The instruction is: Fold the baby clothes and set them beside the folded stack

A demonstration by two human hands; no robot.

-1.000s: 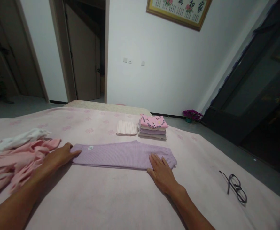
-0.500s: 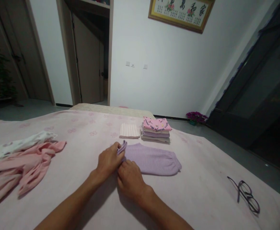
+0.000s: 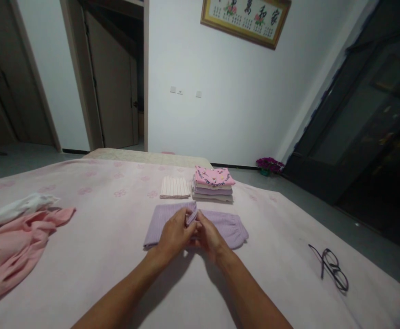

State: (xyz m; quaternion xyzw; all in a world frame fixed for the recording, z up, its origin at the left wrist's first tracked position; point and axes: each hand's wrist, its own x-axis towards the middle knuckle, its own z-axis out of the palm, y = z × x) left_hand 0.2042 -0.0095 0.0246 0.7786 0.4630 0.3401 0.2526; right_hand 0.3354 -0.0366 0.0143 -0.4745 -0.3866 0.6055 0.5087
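Lilac ribbed pants (image 3: pixel 231 226) lie flat before me on the bed, a gathered cuff at their right end. Part of the fabric is folded over at the middle, where both hands meet. My left hand (image 3: pixel 175 232) pinches this raised fold from the left. From the right, my right hand (image 3: pixel 208 233) grips the same fold, its fingertips close to the left ones. Just beyond the pants lies a folded striped cloth (image 3: pixel 175 187). Beside it stands a stack of folded clothes (image 3: pixel 213 185) with a pink printed piece on top.
Crumpled pink clothing (image 3: pixel 22 242) and a white garment (image 3: pixel 18 209) lie at the left. Eyeglasses (image 3: pixel 333 268) rest at the right on the pink floral bedsheet (image 3: pixel 271 283). Purple flowers (image 3: pixel 269 164) stand on the floor beyond the bed.
My hands have moved from the left end of the pants to their middle, lifting a fold there. The left part of the pants now lies uncovered. The view has shifted slightly right.
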